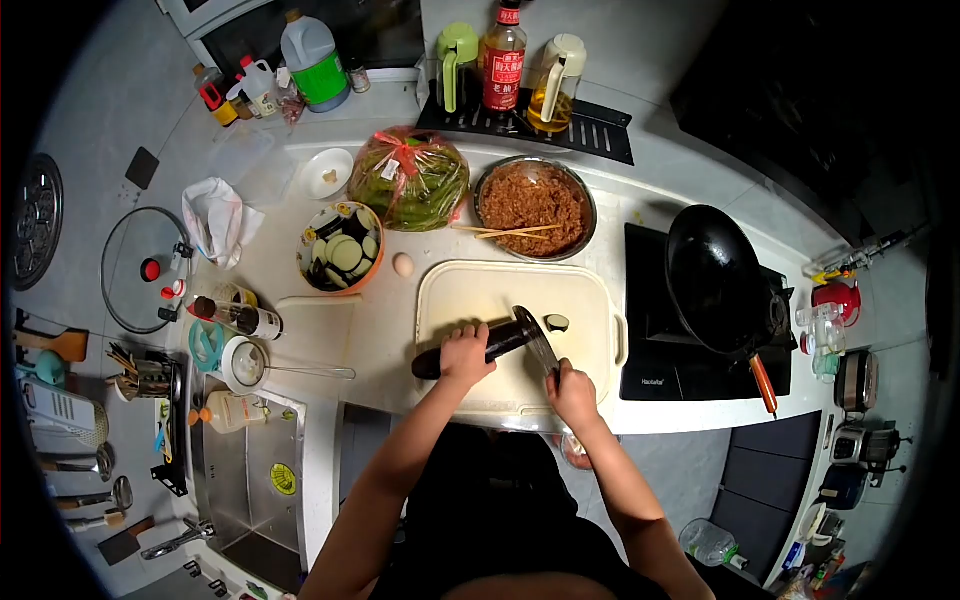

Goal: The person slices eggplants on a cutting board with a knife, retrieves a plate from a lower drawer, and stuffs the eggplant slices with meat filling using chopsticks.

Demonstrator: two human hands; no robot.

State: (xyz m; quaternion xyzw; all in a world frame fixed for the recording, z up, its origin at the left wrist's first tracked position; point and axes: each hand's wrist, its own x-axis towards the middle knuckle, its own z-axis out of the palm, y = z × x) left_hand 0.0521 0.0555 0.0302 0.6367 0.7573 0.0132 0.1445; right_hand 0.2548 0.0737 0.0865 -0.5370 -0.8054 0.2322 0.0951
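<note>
A long dark eggplant (510,338) lies across the cream cutting board (460,285). My left hand (467,354) is wrapped over its middle, pressing it to the board. In my right hand (573,394) is a knife (541,345), its blade at the eggplant's right end; whether the edge is inside the flesh I cannot tell. One cut eggplant piece (557,323), pale with dark skin, sits on the board to the right of the blade. Behind and to the left, an orange-rimmed bowl (366,279) holds several eggplant slices (343,253).
A metal bowl of minced filling (530,205) with chopsticks (505,233) across it stands behind the board. Beside it are a bag of green vegetables (425,190) and an egg (403,265). The stove (650,350) with a black wok (712,280) is right; the sink (230,480) is left.
</note>
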